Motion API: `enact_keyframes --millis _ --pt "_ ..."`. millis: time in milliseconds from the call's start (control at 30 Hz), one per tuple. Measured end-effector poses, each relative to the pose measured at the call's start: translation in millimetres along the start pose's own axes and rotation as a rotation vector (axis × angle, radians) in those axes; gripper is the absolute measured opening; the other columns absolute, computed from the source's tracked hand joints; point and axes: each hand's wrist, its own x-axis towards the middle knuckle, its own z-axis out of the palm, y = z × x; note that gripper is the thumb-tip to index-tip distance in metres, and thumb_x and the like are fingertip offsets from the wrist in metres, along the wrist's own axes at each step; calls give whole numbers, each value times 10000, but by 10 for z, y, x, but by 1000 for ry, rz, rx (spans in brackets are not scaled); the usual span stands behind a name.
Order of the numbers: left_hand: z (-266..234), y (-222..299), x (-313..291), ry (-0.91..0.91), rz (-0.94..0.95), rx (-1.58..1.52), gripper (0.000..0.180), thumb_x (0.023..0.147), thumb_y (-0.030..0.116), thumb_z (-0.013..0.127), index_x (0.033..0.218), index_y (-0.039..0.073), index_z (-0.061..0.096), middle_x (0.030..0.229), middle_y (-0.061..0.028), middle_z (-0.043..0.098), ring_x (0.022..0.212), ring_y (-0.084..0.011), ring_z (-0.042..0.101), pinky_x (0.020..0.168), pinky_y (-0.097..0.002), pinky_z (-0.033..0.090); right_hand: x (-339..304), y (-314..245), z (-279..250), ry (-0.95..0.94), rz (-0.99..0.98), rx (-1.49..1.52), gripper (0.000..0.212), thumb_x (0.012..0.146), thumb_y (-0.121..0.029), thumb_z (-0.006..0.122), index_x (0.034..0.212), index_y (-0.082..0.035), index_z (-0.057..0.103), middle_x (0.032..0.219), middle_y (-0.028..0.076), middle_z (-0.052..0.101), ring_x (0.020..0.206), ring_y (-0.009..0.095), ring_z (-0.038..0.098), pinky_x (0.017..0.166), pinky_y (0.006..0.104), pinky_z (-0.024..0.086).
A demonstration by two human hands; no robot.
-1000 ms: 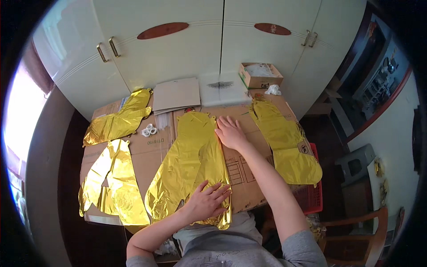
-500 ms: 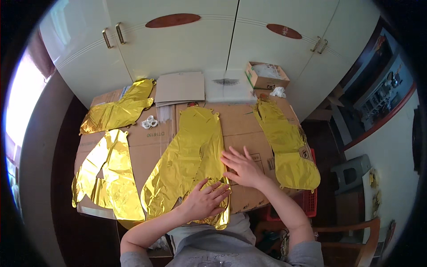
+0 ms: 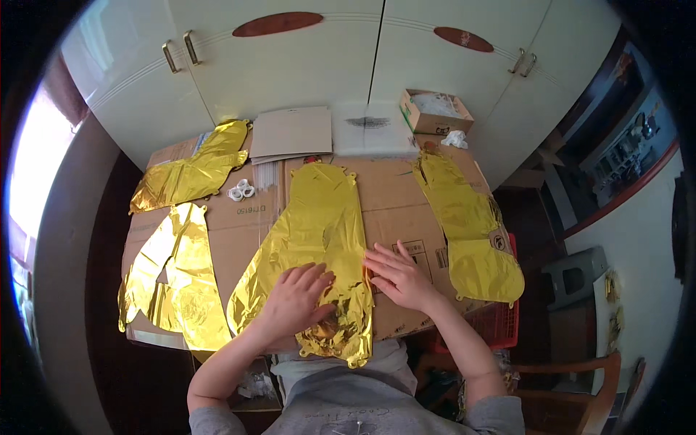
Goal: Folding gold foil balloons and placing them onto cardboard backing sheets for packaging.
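A flat gold foil balloon [image 3: 323,217] lies on the cardboard-covered table in front of me, its lower part crinkled near the table's front edge. My left hand [image 3: 293,301] rests on its lower middle, fingers stretched out and slightly raised at the tips. Along the balloon's right edge lies my right hand [image 3: 400,277], fingers extended and touching the foil, the palm over the cardboard [image 3: 399,217]. More flat gold foil balloons are spread around: one at the near left [image 3: 192,283], one at the far left [image 3: 185,174], and one at the right [image 3: 471,232].
Small white ribbon rolls [image 3: 241,190] sit between the left balloons and the middle one. At the back are grey-brown card sheets [image 3: 292,133], a clear plastic pack [image 3: 373,138] and an open carton [image 3: 437,112]. A wooden chair [image 3: 598,391] and red crate [image 3: 500,326] stand at right.
My left hand has moved left and away from me over the foil, uncovering the crinkled lower right part. My right hand stays by the right edge, slightly lower.
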Motion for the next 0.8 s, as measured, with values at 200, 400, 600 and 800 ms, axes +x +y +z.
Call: enact_keyframes --millis 200,400,600,800 --pt "102 -186 -176 32 -124 -117 681 786 383 754 1328 50 510 1422 -211 435 1328 -381 410 1079 -499 337 -260 -155 -34 -46 -89 -96 464 913 -313 648 1321 -102 580 1401 68 538 1348 262 454 1167 554 224" --pt "172 -231 -181 73 -163 -58 597 751 374 785 1166 25 536 1375 -232 418 1359 -428 339 1087 -538 297 -431 -501 9 39 54 -113 665 831 -407 725 1373 -83 517 1409 98 511 1351 275 438 1158 547 240" --pt "266 -219 -196 127 -168 -74 598 676 352 847 1092 51 541 1366 -239 416 1350 -490 323 1078 -563 298 -451 -482 122 5 158 -90 809 791 -421 757 1442 -79 419 1441 118 472 1377 300 401 1159 545 226" --pt "331 -173 -162 111 -285 -41 501 692 384 824 951 20 599 1386 -246 419 1387 -461 285 1115 -564 240 -448 -464 129 1 184 -50 817 786 -421 759 1441 -73 417 1445 124 468 1385 302 390 1161 541 222"
